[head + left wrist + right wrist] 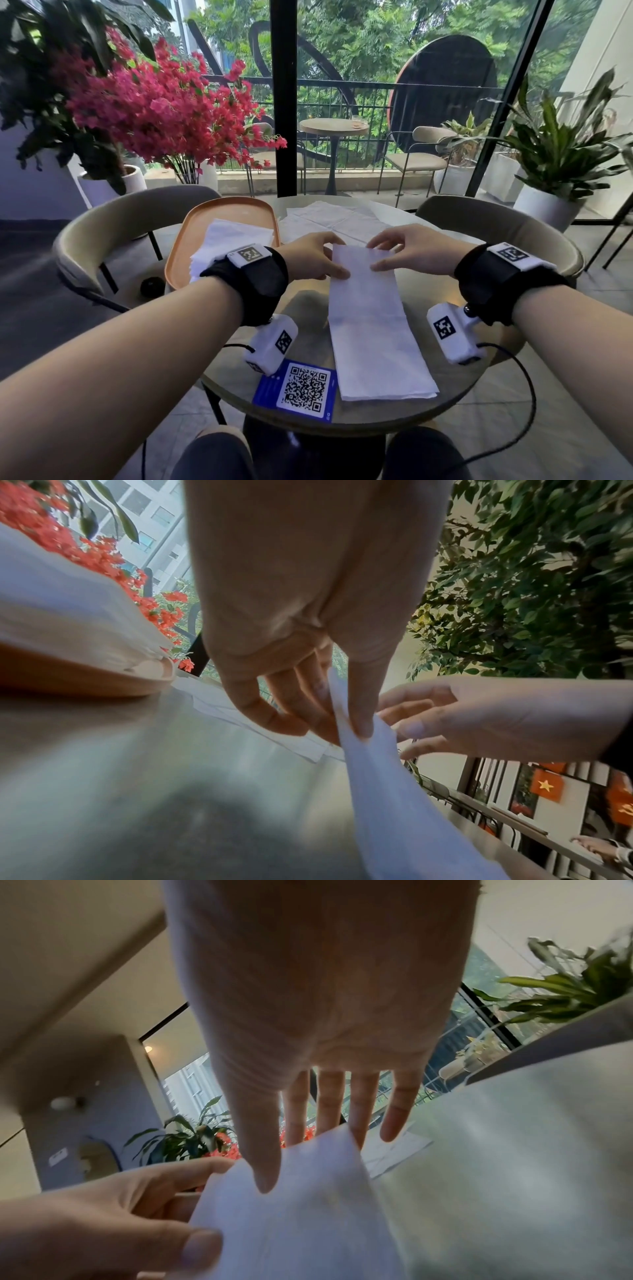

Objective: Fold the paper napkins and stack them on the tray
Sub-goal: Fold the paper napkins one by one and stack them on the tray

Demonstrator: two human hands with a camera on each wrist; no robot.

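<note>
White napkin [373, 329], folded to long strip on tabletop [308, 308]; left hand [310, 255] and right hand [416, 250] pinch far end. Judged mid-fold: next, bring end toward near edge, align corners, crease, then tray [191, 236].

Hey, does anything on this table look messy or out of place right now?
Mostly tidy. The folded napkins on the orange tray sit askew, with corners fanned out rather than squared. The blue QR card slightly overhangs the table's near edge.
</note>
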